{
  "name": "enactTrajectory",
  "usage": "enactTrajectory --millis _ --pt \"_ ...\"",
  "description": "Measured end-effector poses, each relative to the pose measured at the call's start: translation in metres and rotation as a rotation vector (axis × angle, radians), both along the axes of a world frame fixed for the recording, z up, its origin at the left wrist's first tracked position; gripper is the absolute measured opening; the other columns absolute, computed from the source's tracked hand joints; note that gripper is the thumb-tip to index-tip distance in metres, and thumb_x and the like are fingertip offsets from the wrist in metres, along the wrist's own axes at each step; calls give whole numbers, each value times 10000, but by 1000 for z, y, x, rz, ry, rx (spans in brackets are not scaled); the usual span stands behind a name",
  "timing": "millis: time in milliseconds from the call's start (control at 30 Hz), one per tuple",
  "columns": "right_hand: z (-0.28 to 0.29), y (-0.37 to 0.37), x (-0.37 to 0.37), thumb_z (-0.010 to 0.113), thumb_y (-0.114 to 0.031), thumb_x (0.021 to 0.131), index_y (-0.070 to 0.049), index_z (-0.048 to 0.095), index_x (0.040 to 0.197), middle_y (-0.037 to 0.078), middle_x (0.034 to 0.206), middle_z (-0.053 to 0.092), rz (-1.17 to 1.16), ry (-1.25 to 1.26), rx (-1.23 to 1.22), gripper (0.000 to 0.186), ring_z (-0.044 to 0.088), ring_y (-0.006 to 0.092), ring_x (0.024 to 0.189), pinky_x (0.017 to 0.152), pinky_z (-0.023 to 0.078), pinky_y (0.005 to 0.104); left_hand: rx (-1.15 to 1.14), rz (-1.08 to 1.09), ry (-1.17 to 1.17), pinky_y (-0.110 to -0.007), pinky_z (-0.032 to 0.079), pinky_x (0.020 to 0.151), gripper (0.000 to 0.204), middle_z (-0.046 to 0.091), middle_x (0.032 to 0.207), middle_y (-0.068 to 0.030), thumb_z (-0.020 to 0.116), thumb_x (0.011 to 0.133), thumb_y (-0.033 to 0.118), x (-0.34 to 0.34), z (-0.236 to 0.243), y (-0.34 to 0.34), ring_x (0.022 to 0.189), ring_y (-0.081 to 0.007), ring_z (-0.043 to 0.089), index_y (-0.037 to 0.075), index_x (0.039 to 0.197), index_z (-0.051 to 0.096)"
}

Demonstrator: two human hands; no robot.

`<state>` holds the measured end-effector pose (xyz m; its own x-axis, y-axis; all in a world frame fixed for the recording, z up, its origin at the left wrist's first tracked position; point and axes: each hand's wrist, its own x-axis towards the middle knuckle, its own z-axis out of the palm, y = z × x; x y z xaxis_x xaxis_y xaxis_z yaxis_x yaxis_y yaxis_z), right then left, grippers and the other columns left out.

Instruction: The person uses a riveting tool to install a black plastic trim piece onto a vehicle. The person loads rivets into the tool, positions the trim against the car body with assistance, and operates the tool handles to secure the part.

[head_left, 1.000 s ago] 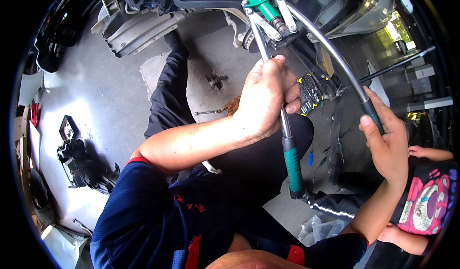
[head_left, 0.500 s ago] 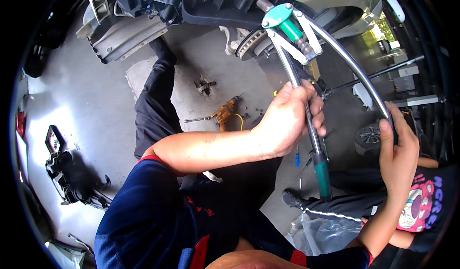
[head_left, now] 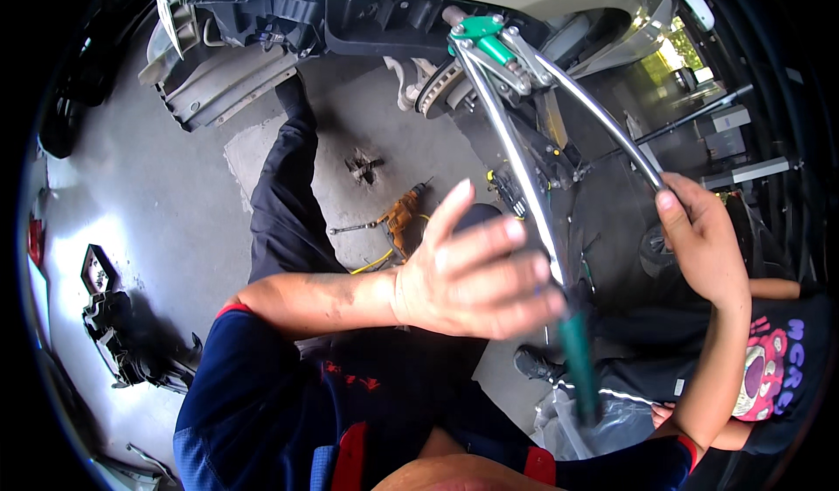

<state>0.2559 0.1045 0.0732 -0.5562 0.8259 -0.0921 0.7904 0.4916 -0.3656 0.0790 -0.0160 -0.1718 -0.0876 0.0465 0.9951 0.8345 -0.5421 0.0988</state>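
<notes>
As your left hand (head_left: 476, 268) blurs half-open beside one arm, riveter (head_left: 516, 97): stiff, heavy steel; right hand (head_left: 699, 242) closed on other arm; grip both green ends.

By my right knee lies a crumpled clear plastic bag (head_left: 603, 421); I see no labels or screens.

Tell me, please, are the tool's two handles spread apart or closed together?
Spread: the handles diverge from the green head, one by the left hand, the other in the right hand.
</notes>
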Motion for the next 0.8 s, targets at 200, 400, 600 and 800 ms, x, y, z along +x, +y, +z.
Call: enactTrajectory --millis 200,400,600,800 --pt "0 8 -2 588 -246 1084 36 669 1223 -58 749 506 41 -8 -134 325 440 31 635 555 381 238 66 -257 255 -359 596 882 275 579 867 30 695 861 194 23 66 -2 917 -180 653 175 1135 692" --pt "16 20 1 599 -285 1073 45 656 1296 -21 746 548 115 -89 -72 403 497 47 651 589 431 255 44 -420 509 -238 382 499 127 476 699 64 731 845 224 -6 79 -29 607 -89 530 125 884 663" --pt "6 108 20 611 -354 1041 -47 670 1309 220 1048 742 418 -160 452 412 716 402 1027 896 540 436 -218 -690 619 -292 535 571 256 577 686 18 714 986 281 -103 108 -89 565 -145 581 136 812 592" --pt "7 131 16 613 -557 999 -56 737 1128 221 856 721 317 -335 516 532 707 429 906 809 535 490 -232 -586 448 -447 621 767 242 619 717 -42 663 1032 250 -126 90 -116 654 -229 663 57 886 647"
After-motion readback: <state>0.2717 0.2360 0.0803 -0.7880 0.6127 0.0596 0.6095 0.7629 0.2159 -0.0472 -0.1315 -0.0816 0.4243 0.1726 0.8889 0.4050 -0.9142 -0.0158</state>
